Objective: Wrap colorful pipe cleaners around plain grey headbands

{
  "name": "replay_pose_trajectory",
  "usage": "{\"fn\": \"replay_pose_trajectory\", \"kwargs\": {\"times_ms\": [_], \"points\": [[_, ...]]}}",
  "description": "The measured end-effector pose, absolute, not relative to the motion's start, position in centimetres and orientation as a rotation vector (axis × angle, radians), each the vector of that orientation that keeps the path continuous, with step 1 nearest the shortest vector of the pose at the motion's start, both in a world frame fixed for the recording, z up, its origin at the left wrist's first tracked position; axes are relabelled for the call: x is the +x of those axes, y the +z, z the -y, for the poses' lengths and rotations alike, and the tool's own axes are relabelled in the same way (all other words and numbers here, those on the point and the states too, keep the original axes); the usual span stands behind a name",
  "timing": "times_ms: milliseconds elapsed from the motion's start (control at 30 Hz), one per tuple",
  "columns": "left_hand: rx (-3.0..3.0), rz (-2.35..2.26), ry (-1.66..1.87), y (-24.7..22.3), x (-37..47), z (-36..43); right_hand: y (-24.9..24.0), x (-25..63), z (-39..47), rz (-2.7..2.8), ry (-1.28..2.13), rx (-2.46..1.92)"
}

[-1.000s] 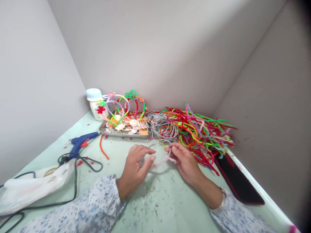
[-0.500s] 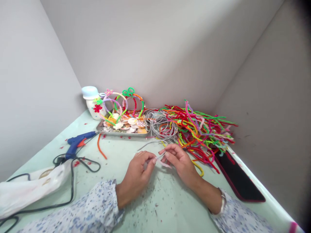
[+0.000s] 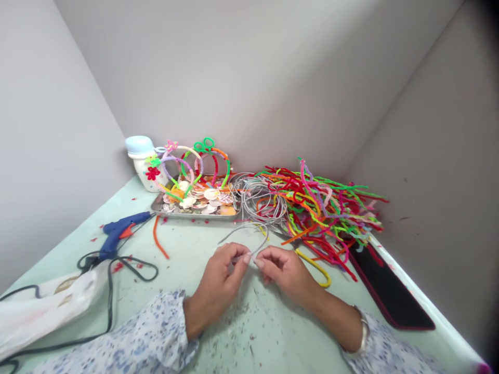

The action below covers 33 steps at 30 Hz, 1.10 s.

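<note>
A thin grey wire [image 3: 265, 235] curves up from between my two hands and bends back over toward the left. My left hand [image 3: 224, 278] pinches it between thumb and forefinger. My right hand [image 3: 286, 272] is closed close beside, thumb and forefinger pressed together at the wire near the left fingertips. The fingertips hide the part between them. Just behind the hands lies a coil of grey wire [image 3: 259, 200], next to a heap of coloured pipe cleaners [image 3: 331, 202].
A metal tray [image 3: 195, 214] of shells holds several fuzzy hoops. Beside it stands a white jar [image 3: 148, 171]. At left lie a blue glue gun [image 3: 113, 241], its cord and a plastic bag [image 3: 58, 306]. A black flat case [image 3: 390, 288] lies at right.
My right hand has come lower, its fingers closing nearer to my left fingertips. The pale pink fuzzy piece seen between the hands is no longer visible, and the wire now loops upward.
</note>
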State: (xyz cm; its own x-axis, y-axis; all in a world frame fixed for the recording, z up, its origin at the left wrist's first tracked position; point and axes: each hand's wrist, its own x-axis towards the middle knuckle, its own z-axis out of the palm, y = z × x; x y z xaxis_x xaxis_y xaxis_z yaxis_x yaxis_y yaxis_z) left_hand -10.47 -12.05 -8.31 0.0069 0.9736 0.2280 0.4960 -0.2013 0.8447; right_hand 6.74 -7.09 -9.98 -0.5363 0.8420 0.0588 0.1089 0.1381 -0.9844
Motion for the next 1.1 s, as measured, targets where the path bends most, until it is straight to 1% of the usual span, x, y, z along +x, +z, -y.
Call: {"fn": "replay_pose_trajectory", "kwargs": {"times_ms": [133, 233, 500, 767, 1100], "points": [[1.772, -1.533, 1.109, -8.3, -10.5, 12.0, -10.0, 6.7, 7.2, 1.786, 1.458, -0.945], [1.814, -1.547, 1.117, -8.3, -10.6, 12.0, -9.8, 6.8, 7.2, 1.762, 1.500, -0.888], [1.895, -1.518, 1.097, -8.0, -10.4, 11.9, -10.0, 7.1, 5.9, 1.487, 1.581, -0.918], [1.936, -1.437, 1.011, -8.1, -10.6, 12.2, -9.7, 7.0, 5.8, 1.481, 1.609, -0.942], [1.945, -1.391, 1.017, -8.2, -10.4, 12.4, -9.9, 7.2, 5.7, 1.474, 1.623, -0.917]]}}
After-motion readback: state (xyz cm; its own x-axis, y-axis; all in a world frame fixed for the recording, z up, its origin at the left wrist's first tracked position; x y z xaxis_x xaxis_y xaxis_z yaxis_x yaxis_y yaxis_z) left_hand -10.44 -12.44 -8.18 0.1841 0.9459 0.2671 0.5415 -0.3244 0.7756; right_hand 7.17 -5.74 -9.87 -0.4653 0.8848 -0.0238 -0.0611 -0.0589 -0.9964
